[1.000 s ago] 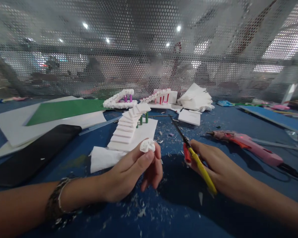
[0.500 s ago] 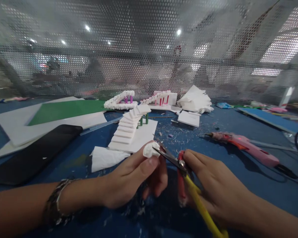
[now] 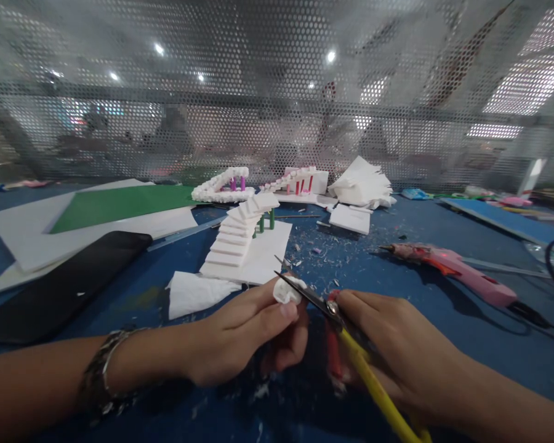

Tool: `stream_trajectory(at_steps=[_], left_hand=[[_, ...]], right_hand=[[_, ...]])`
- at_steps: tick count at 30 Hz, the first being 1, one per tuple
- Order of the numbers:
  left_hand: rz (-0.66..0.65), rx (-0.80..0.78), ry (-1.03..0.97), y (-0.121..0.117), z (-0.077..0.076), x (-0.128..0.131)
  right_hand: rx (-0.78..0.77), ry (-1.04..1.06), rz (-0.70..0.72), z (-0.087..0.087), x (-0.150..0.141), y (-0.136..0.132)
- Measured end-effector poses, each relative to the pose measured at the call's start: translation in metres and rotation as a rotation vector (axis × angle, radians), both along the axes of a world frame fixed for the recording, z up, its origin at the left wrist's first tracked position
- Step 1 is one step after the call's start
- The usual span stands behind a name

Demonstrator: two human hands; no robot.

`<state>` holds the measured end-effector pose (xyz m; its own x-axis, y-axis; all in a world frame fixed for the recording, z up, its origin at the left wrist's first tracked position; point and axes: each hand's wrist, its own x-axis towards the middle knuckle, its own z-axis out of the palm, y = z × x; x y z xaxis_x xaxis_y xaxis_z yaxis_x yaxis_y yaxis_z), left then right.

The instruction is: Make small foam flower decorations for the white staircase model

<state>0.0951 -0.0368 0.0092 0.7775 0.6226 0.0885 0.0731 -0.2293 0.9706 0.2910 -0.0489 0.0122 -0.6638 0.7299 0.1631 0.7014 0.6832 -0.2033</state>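
Pinched between the thumb and fingers of my left hand (image 3: 244,332) is a small crumpled piece of white tissue (image 3: 287,291). My right hand (image 3: 397,344) grips a pair of scissors (image 3: 332,312) with one yellow and one red handle. Their blades are parted and lie across the tissue, tips pointing away to the left. Just beyond my hands stands a small white staircase model (image 3: 233,243) on green posts, fixed to a white base. A sheet of white tissue (image 3: 200,294) lies beside my left wrist.
A pink hot glue gun (image 3: 457,271) with a cord lies at right. On the left are a black phone (image 3: 69,283) and green sheet (image 3: 120,206) over white boards. Two more stair models (image 3: 226,184) and a tissue stack (image 3: 361,184) stand before a perforated metal screen (image 3: 277,80).
The scissors have shifted slightly left and their blades now reach further across the tissue. The tissue sits a little lower and to the right in my left fingers.
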Motion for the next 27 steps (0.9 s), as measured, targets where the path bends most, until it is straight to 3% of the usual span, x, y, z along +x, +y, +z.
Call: stream_trajectory(at_steps=[7, 13, 16, 19, 23, 27], left_hand=[[-0.008, -0.033, -0.019, 0.004, -0.001, 0.0], [-0.026, -0.08, -0.081, 0.005, -0.004, 0.0], [-0.012, -0.047, -0.079, 0.005, -0.005, 0.001], [0.015, 0.067, -0.011, 0.004, -0.004, 0.002], [0.042, 0.281, 0.079, 0.011, -0.006, 0.0], [0.02, 0.9, 0.253, 0.023, -0.014, -0.005]], right_hand=[[-0.044, 0.084, 0.035, 0.0, -0.001, -0.002], [-0.129, 0.241, -0.011, 0.003, -0.002, -0.002], [-0.083, 0.212, -0.096, 0.005, 0.003, 0.005], [0.047, -0.073, -0.308, 0.003, 0.011, 0.016], [0.097, -0.316, -0.371, -0.002, 0.022, 0.027], [0.135, -0.109, -0.259, -0.001, 0.02, 0.024]])
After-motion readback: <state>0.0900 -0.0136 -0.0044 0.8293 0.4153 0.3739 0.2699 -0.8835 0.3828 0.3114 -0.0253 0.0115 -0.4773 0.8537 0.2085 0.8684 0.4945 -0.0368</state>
